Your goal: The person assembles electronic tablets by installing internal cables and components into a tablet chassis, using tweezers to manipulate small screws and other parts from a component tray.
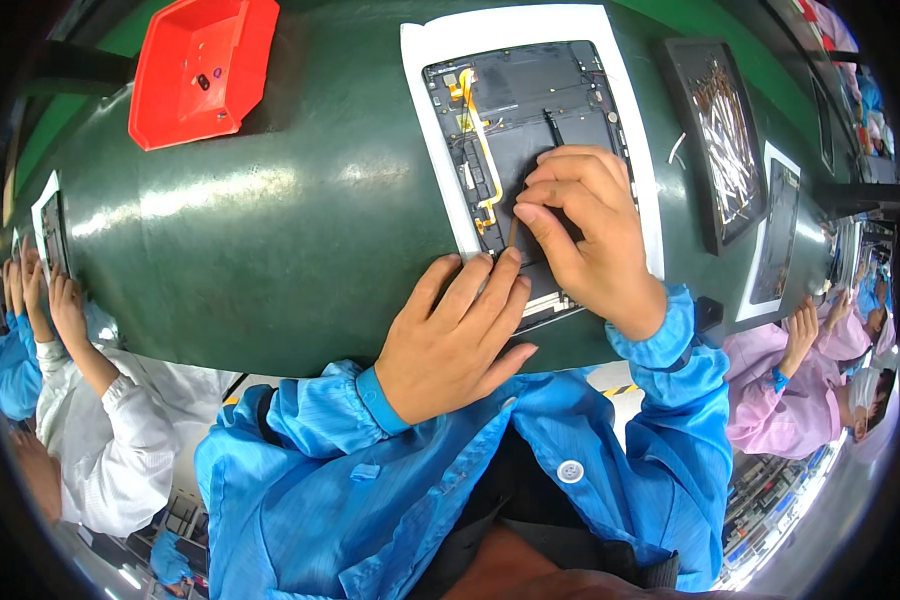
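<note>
A black tablet-like device housing (510, 85) lies with its inside up on a white sheet (425, 60). A white and orange flex cable (488, 150) runs along its left side. My right hand (600, 225) is over the housing, its thumb and index finger pinched together at the upper end of a thin brown strip (513, 233). My left hand (455, 340) lies at the near left edge, fingers stretched out and fingertips on the housing; one fingertip meets the strip's lower end. A short black piece (552, 128) sticks out beyond my right hand, which hides part of the housing.
At the far left stands a red bin (195, 75) with small parts. Right of the sheet is a black tray (690, 110) of thin strips; a loose white strip (676, 148) lies beside it. Co-workers sit at both sides, one by another device (775, 235) at right.
</note>
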`<state>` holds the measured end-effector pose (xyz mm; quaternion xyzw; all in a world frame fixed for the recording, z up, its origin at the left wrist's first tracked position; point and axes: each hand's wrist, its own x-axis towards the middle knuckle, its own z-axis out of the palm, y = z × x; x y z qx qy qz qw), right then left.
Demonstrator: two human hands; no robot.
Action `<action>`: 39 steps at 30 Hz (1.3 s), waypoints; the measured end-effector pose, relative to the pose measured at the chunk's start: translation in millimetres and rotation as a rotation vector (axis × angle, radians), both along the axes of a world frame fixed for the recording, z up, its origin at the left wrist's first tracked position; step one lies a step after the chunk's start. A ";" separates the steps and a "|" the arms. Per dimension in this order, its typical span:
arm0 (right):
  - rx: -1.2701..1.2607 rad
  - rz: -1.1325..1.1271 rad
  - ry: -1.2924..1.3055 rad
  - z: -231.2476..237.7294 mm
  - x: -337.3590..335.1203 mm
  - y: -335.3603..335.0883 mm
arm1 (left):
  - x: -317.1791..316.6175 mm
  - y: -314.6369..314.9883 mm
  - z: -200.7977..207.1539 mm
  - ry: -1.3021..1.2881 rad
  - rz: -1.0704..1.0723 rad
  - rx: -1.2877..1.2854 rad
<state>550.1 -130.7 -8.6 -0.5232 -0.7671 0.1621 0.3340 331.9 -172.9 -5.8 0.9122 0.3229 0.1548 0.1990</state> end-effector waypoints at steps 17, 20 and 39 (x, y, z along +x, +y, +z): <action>0.059 -0.065 -0.067 -6.1 -5.4 3.8 | 0.6 -0.5 -0.3 0.013 -0.010 -0.020; 0.074 -0.071 -0.077 -6.6 -5.2 2.9 | 1.2 -1.0 -1.4 0.008 -0.012 -0.019; 0.070 -0.050 -0.113 -5.4 -3.4 0.7 | 2.2 1.7 -1.7 0.006 -0.028 0.022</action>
